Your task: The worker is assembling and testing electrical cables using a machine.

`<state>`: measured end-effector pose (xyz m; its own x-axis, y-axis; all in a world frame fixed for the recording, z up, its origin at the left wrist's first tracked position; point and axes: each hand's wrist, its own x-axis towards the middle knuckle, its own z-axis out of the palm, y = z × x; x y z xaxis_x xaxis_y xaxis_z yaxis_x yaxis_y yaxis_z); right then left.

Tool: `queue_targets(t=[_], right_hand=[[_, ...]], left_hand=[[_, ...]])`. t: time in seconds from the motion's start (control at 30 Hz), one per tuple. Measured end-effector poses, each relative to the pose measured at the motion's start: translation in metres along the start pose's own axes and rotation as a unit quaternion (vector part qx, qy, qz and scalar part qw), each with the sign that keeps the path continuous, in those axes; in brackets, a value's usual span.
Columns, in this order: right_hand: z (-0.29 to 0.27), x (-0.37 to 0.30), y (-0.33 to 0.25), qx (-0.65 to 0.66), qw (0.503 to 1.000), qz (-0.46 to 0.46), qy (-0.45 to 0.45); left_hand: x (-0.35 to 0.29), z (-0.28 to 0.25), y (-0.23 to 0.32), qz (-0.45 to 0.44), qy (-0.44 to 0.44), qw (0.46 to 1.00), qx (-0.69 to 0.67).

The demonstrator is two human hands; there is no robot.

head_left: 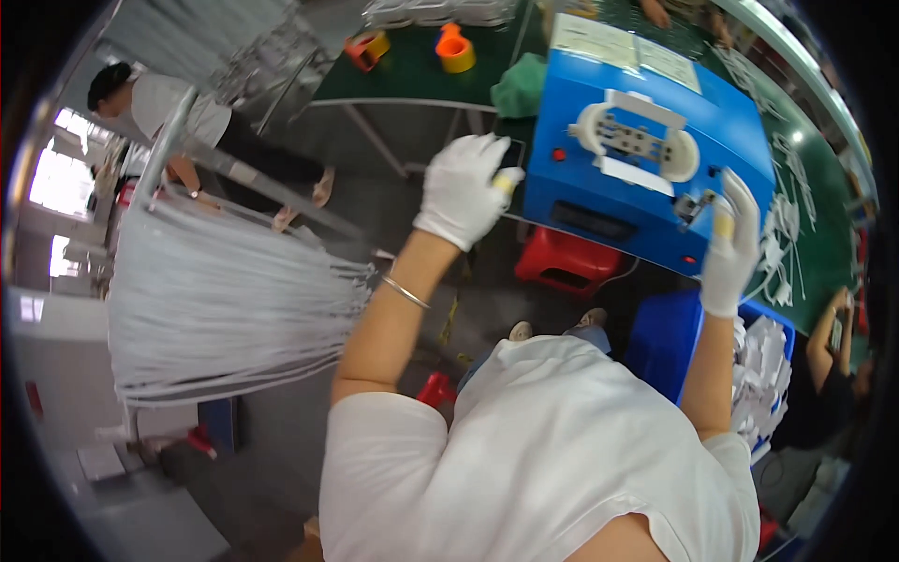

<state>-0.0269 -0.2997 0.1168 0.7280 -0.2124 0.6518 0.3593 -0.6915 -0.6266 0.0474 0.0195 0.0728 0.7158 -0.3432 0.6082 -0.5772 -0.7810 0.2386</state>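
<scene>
Across a grey workshop floor (496, 302), a rack of white cords (234, 295) fills the left side, while a green table (412, 84) stands at the far left with two orange-and-yellow tape dispensers (456, 51) and (367, 49) on it. A blue machine (646, 122) sits far and to the right, between and beyond a worker's two white-gloved hands. The left hand (465, 190) hovers just left of its body, fingers loosely bent and spread from the thumb, with nothing seen in the grasp. The right hand (733, 245) is at the machine's near right corner, fingers stretched out beside a small metal fitting (693, 208); whether it pinches that part cannot be told. (Both gloves show a yellowish wrap on a digit.) The machine is boxy and bright blue, its sloping top bearing a white round-ended mount (637, 140) with a row of metal blocks, red buttons (559, 155), a dark panel (595, 220) and, on the far side, printed sheets (626, 51). A green cloth (521, 86) lies against its left side. A red stool (569, 260) is below; nearer and to the right, a blue bin (667, 335) holds white pieces (760, 375).
</scene>
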Motion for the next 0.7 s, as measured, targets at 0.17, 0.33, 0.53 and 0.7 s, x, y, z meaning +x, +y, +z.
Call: queue_targets(t=[0.17, 0.33, 0.53, 0.7], right_hand=[[-0.014, -0.054, 0.032, 0.088, 0.986, 0.136, -0.043], [-0.009, -0.072, 0.028, 0.088, 0.979, 0.159, -0.089], [0.006, -0.078, -0.011, 0.051, 0.981, 0.094, -0.162], [0.015, -0.106, -0.03, 0.231, 0.861, 0.207, -0.402]], left_hand=[[-0.063, -0.087, -0.11, -0.254, -0.499, 0.695, 0.451], [-0.09, -0.123, -0.147, -0.365, -0.549, 0.608, 0.442], [-0.061, -0.122, -0.09, -0.227, -0.483, 0.799, 0.279], [-0.028, -0.117, 0.001, -0.279, -0.365, 0.76, -0.46]])
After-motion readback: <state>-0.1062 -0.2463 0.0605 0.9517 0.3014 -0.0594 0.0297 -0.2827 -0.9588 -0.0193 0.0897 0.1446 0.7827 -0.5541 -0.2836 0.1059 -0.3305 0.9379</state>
